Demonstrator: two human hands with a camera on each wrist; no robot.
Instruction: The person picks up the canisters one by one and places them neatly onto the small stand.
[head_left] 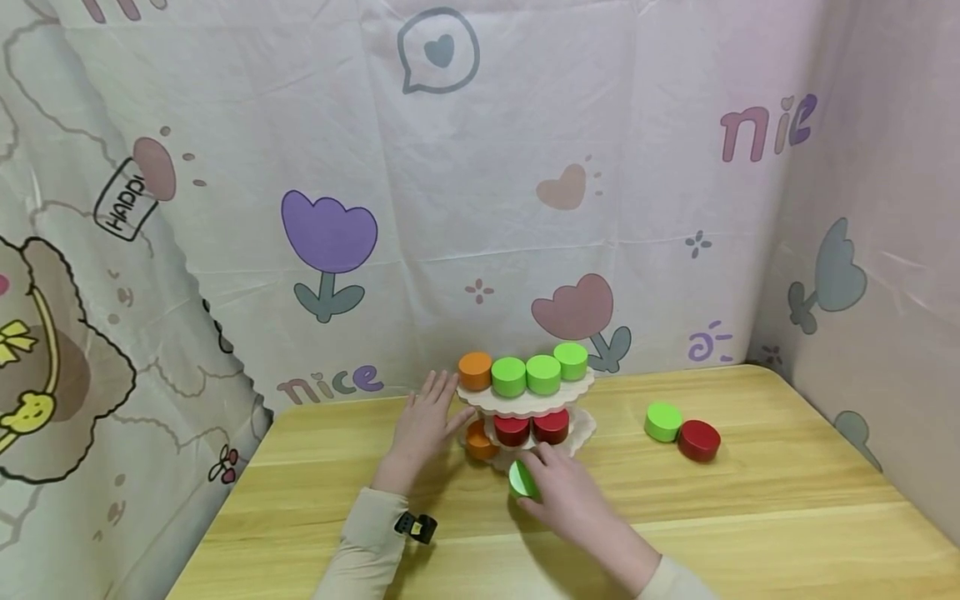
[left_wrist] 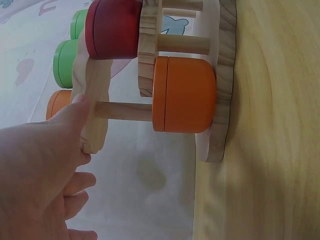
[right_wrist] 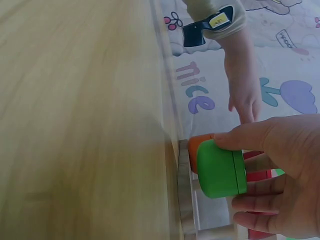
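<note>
A tiered wooden stand with scalloped edges (head_left: 525,405) stands near the back of the table. My left hand (head_left: 423,425) is at its left side, fingers extended, the thumb touching the upper tier's edge (left_wrist: 95,137). My right hand (head_left: 566,496) holds a green round block (right_wrist: 220,169) between thumb and fingers, in front of the stand's lower part. On the top tier sit an orange round block (head_left: 475,372) and several green ones (head_left: 508,377). Lower down are two red blocks (head_left: 551,426) and an orange block (left_wrist: 185,95).
To the right of the stand, a green block (head_left: 663,422) and a red block (head_left: 699,441) lie close together on the wooden table (head_left: 780,500). A patterned cloth (head_left: 465,167) hangs behind the table and along both sides. A black strap device (head_left: 416,527) is on the left wrist.
</note>
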